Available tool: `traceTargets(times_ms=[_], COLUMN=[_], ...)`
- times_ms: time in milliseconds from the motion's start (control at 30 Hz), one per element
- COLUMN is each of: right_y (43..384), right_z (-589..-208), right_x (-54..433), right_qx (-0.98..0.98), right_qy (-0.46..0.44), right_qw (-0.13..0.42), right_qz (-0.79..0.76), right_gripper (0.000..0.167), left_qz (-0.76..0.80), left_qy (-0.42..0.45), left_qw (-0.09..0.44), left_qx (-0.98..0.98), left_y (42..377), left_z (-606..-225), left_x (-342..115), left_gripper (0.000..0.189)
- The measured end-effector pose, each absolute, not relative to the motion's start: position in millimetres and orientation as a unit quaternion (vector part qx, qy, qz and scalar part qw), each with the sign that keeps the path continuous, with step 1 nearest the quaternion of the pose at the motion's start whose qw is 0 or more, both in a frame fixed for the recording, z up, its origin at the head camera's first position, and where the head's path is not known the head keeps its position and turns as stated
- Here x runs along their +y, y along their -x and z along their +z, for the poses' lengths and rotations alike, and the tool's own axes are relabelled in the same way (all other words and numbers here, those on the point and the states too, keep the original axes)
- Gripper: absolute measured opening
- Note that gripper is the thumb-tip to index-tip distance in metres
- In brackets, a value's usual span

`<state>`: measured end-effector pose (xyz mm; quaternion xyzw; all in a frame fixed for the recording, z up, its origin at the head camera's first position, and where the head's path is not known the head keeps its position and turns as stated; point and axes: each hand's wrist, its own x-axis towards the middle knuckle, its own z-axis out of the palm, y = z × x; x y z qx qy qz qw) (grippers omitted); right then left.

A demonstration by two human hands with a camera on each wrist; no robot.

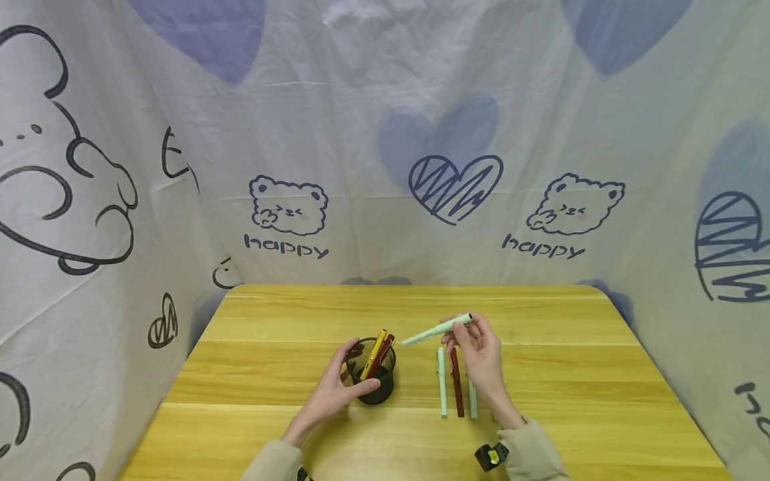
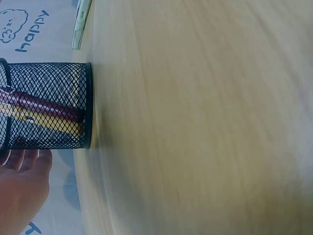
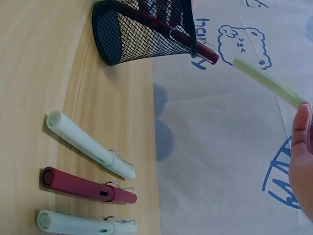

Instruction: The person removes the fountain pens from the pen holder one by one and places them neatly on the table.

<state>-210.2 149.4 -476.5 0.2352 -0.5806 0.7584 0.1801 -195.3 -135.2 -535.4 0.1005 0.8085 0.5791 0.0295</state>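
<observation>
A black mesh pen holder (image 1: 375, 391) stands upright on the table with a yellow pen (image 1: 371, 355) and a dark red pen (image 1: 382, 354) leaning inside. My left hand (image 1: 343, 385) holds it, thumb at the near side and fingers round the far left rim. In my right hand (image 1: 481, 351) a pale green pen (image 1: 434, 331) is pinched above the table, its narrow end pointing left towards the holder's rim. Below that hand lie a pale green pen (image 3: 88, 144), a dark red pen (image 3: 88, 186) and another pale green pen (image 3: 83, 223), side by side.
The wooden table (image 1: 271, 367) reaches back to a white curtain (image 1: 361, 247) printed with hearts and bears, which also hangs at both sides. A small black device (image 1: 492, 457) is strapped at the right wrist.
</observation>
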Motion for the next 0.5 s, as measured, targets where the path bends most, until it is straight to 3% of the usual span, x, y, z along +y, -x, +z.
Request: traceTargets(times_ms=[233, 500], right_y=[209.9, 208.0], right_z=[-473.9, -473.1], right_x=[154.1, 161.9], right_qx=[-0.570, -0.571], right_qy=[-0.204, -0.163], right_qw=[0.195, 0.179], right_qz=[0.772, 0.784], right_gripper=[0.016, 0.029], left_qz=[0.581, 0.579], left_qy=[-0.101, -0.102], left_qw=[0.030, 0.030], left_qx=[0.807, 0.809], left_y=[194.8, 194.8], left_z=[-534.6, -534.5], left_x=[-134.7, -134.9], left_gripper=[0.087, 0.086])
